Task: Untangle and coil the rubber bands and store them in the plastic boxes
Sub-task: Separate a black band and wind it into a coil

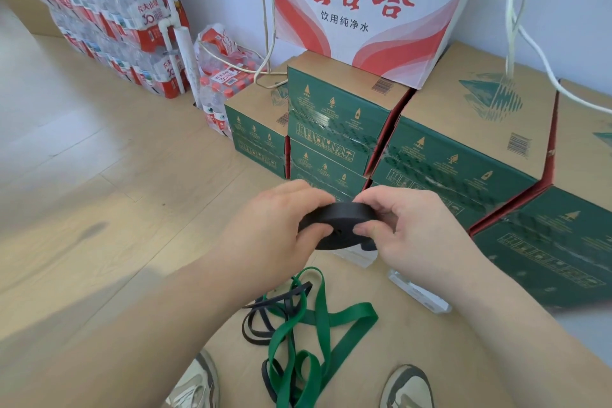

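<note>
Over the pale wooden floor (82,175) the person has both hands up and close together; the left hand (265,235) and the right hand (407,232) are each clamped on the black coil (341,219), a flat wound disc of band held tilted between them; a thumb presses on its near face from each side and the fingers curl over the far rim. Down below, a green band (351,313) sprawls in loose loops on the boards, crossing over the dark bands (281,295), the lot knotted up together in front of the two shoes (198,384). Just right of that heap a clear plastic box (420,296) sits on the floor beside the right wrist; a second clear box (357,258) peeks out under the coil, mostly hidden. Behind them stand stacked green cartons (331,116); a white carton (357,3) with red lettering sits on top; packs of bottled water (109,10) tower at the far left against the wall.
</note>
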Tool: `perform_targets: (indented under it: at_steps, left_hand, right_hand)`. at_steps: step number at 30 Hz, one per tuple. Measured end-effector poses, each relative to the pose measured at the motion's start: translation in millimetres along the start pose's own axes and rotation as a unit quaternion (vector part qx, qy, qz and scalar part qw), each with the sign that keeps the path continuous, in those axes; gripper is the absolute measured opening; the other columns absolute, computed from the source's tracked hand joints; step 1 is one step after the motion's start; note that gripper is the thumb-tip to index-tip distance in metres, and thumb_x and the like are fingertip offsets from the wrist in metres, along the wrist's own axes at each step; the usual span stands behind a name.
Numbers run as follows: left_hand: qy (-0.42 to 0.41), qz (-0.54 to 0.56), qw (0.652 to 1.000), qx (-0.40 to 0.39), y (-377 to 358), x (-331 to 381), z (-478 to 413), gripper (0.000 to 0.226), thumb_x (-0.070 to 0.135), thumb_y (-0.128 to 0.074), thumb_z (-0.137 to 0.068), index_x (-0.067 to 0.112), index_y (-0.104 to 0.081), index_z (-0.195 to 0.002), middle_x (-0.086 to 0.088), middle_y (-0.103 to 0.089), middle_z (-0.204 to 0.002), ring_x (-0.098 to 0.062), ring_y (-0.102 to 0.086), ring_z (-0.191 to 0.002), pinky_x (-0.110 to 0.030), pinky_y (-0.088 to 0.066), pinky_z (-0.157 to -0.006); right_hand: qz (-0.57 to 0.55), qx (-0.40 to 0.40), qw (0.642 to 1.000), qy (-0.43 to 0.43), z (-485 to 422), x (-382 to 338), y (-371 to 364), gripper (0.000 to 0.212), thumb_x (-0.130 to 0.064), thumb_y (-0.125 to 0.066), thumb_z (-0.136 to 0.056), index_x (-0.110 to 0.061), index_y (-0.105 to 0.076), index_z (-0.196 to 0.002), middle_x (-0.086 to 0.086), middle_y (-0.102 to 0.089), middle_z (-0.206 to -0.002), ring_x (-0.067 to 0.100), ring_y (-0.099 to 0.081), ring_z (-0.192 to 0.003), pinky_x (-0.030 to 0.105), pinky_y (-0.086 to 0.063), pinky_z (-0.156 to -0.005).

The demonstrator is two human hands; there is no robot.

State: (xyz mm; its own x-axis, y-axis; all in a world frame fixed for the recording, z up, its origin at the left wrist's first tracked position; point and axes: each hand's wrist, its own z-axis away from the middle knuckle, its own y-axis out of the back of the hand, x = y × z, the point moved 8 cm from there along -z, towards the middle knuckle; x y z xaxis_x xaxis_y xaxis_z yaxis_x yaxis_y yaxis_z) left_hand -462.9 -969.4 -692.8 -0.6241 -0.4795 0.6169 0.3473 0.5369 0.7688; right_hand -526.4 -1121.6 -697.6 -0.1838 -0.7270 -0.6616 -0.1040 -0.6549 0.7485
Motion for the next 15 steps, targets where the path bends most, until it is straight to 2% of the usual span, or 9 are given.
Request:
perform_targets:
  at_steps: [2,4,7,9,11,12,15]
  left_hand:
    - [0.022,0.039,0.999,-0.001,0.2,-2.9,0.0,0.025,0.017,-0.071,-0.091,0.027,-0.072,-0.114,0.01,-0.068,-0.102,-0.013,-0.063,-0.099,-0.039,-0.058,-0.084]
    - [0.061,0.098,0.993,0.011,3.8,-9.9,0.2,0.026,0.012,-0.072,-0.091,0.026,-0.073,-0.113,0.011,-0.07,-0.103,-0.007,-0.065,-0.1,-0.031,-0.061,-0.084]
    - [0.119,0.135,0.983,0.035,10.8,-19.2,1.4,0.022,0.014,-0.071,-0.093,0.027,-0.073,-0.111,0.016,-0.074,-0.096,0.003,-0.067,-0.094,-0.009,-0.054,-0.077]
    - [0.141,0.161,0.975,0.058,15.7,-24.1,2.6,0.018,0.016,-0.071,-0.094,0.027,-0.072,-0.108,0.016,-0.075,-0.091,0.006,-0.067,-0.088,-0.004,-0.049,-0.073]
    - [0.152,0.199,0.965,0.08,19.2,-28.2,4.2,0.017,0.017,-0.072,-0.094,0.028,-0.072,-0.106,0.014,-0.076,-0.089,0.002,-0.069,-0.085,-0.013,-0.054,-0.077]
    - [0.16,0.219,0.959,0.087,19.5,-30.4,4.9,0.016,0.016,-0.072,-0.094,0.028,-0.072,-0.105,0.013,-0.076,-0.089,0.0,-0.07,-0.085,-0.021,-0.058,-0.081]
    - [0.17,0.243,0.95,0.097,17.9,-33.9,5.4,0.017,0.013,-0.071,-0.095,0.026,-0.073,-0.106,0.012,-0.077,-0.09,-0.004,-0.072,-0.087,-0.032,-0.061,-0.086]
  right_hand:
    - [0.012,0.013,1.0,0.015,0.3,-1.9,2.6,0.02,-0.021,-0.071,-0.086,-0.038,-0.068,-0.098,-0.013,-0.074,-0.087,0.018,-0.071,-0.082,0.043,-0.059,-0.078]
    - [-0.057,0.029,0.998,-0.002,1.0,-1.0,6.3,0.023,-0.016,-0.077,-0.086,-0.036,-0.074,-0.098,-0.012,-0.077,-0.086,0.017,-0.074,-0.077,0.041,-0.062,-0.076]
    - [-0.16,0.087,0.982,-0.05,0.7,7.3,16.8,0.03,-0.012,-0.086,-0.08,-0.028,-0.08,-0.105,-0.017,-0.078,-0.088,0.0,-0.074,-0.081,0.012,-0.058,-0.076]
    - [-0.191,0.146,0.969,-0.057,1.0,11.7,26.7,0.025,-0.011,-0.087,-0.078,-0.023,-0.081,-0.1,-0.013,-0.079,-0.091,0.0,-0.073,-0.084,0.008,-0.055,-0.077]
    - [-0.221,0.183,0.956,-0.055,2.5,12.2,31.7,0.015,-0.007,-0.085,-0.079,-0.018,-0.082,-0.089,-0.009,-0.079,-0.091,0.003,-0.075,-0.083,0.015,-0.059,-0.081]
    - [-0.221,0.186,0.956,-0.056,3.1,11.9,31.0,0.014,-0.005,-0.084,-0.08,-0.017,-0.082,-0.087,-0.009,-0.08,-0.091,0.004,-0.075,-0.083,0.019,-0.06,-0.081]
    - [-0.2,0.167,0.963,-0.064,2.8,11.0,25.5,0.017,-0.007,-0.083,-0.082,-0.021,-0.083,-0.091,-0.01,-0.08,-0.085,0.008,-0.076,-0.08,0.023,-0.062,-0.078]
